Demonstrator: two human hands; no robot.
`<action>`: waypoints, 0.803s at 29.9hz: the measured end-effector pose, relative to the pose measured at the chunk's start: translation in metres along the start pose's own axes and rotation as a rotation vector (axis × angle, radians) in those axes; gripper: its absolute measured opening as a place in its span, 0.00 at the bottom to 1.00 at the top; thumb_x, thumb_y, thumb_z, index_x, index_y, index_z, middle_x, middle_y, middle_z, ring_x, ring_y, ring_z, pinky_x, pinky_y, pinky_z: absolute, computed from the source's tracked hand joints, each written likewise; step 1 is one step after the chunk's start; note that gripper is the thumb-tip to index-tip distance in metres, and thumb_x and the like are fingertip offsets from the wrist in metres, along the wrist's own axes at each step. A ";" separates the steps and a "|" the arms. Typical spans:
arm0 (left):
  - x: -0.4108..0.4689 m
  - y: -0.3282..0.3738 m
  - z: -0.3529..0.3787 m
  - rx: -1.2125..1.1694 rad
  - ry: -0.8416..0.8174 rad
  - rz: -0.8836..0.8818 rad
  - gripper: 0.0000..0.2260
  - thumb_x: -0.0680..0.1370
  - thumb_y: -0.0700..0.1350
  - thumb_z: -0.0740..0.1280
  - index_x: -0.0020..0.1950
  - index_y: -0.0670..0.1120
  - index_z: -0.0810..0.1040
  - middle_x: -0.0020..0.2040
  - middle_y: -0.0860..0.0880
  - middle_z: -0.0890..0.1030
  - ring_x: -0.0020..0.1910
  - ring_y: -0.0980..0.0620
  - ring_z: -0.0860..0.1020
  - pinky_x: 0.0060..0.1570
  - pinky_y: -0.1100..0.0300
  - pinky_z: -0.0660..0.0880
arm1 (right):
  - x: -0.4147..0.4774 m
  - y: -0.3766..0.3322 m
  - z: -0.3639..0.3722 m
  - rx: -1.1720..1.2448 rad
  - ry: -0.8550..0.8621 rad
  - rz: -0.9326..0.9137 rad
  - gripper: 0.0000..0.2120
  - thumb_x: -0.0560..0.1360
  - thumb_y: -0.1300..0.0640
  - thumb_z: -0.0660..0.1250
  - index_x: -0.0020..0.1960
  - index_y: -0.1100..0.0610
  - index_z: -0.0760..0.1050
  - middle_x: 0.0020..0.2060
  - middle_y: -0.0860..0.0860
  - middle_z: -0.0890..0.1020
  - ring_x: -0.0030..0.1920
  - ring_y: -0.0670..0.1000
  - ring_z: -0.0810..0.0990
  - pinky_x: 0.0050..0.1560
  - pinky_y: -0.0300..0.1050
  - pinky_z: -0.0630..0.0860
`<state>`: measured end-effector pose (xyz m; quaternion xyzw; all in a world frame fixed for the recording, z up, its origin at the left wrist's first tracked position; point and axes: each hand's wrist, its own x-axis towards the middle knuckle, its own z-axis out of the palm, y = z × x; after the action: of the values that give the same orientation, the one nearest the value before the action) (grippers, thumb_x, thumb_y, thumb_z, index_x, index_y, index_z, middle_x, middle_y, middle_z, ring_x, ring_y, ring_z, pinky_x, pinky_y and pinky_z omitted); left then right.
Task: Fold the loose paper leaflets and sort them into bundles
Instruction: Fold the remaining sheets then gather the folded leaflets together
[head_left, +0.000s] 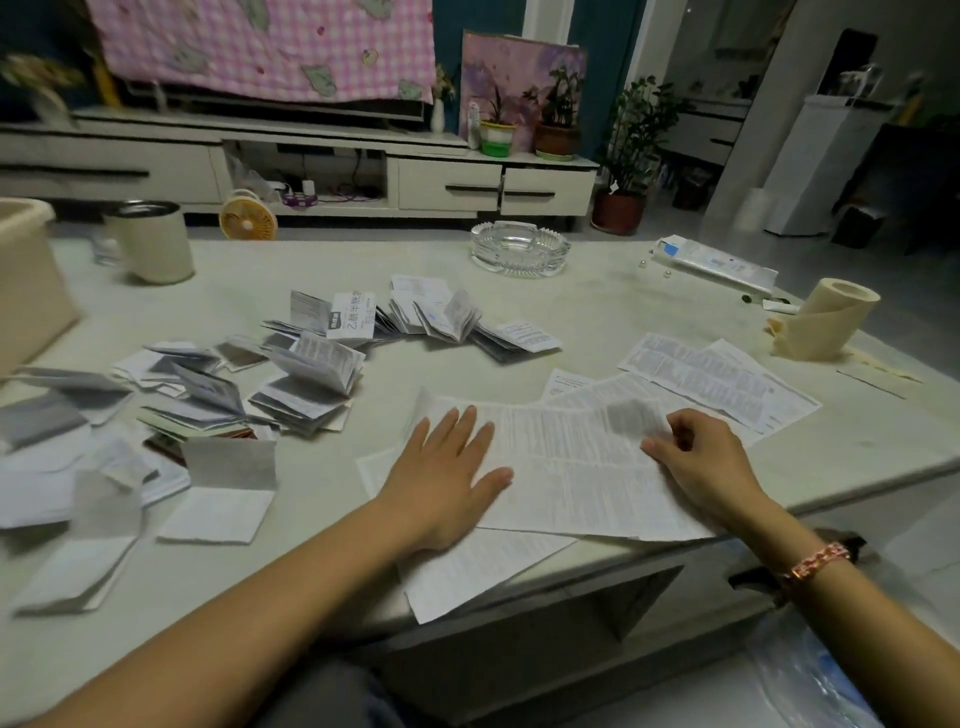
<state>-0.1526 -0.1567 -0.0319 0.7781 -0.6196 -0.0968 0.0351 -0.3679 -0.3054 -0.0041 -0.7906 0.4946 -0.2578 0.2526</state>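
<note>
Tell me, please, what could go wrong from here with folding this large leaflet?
1. The right hand pinches the edge of the leaflet while the left hand presses it flat; a hard pull might tear the thin paper.
2. The lower sheet overhangs the table edge and could slide off.
3. The folded piles lie loose beside the left forearm; a sweep may mix them.

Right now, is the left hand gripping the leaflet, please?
No, the left hand lies flat on the leaflet, fingers straight.

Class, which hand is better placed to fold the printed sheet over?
Right: the right hand pinches the lifted edge of the large printed white paper leaflet, while the left hand lies flat, pinning it.
</note>
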 end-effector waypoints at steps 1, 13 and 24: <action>-0.003 -0.005 -0.001 0.010 0.012 0.006 0.29 0.80 0.61 0.43 0.77 0.49 0.41 0.77 0.48 0.39 0.76 0.51 0.38 0.74 0.53 0.37 | 0.000 -0.001 0.001 -0.003 -0.003 0.001 0.08 0.75 0.57 0.67 0.40 0.60 0.72 0.35 0.52 0.74 0.34 0.47 0.71 0.32 0.38 0.62; -0.005 -0.048 -0.013 0.014 0.235 -0.109 0.30 0.78 0.60 0.40 0.73 0.50 0.65 0.74 0.51 0.64 0.70 0.47 0.62 0.67 0.54 0.58 | 0.002 0.000 0.004 -0.036 0.029 -0.007 0.10 0.73 0.58 0.69 0.41 0.66 0.74 0.33 0.55 0.73 0.33 0.49 0.68 0.33 0.42 0.64; 0.003 -0.066 -0.025 0.034 0.202 -0.083 0.18 0.83 0.51 0.50 0.73 0.53 0.62 0.76 0.56 0.58 0.68 0.46 0.60 0.63 0.54 0.57 | 0.003 -0.001 0.004 0.007 0.017 0.023 0.09 0.73 0.57 0.69 0.44 0.64 0.75 0.34 0.53 0.73 0.35 0.51 0.70 0.35 0.42 0.66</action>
<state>-0.0845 -0.1459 -0.0196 0.8095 -0.5816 -0.0086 0.0800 -0.3629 -0.3074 -0.0057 -0.7818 0.5049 -0.2635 0.2539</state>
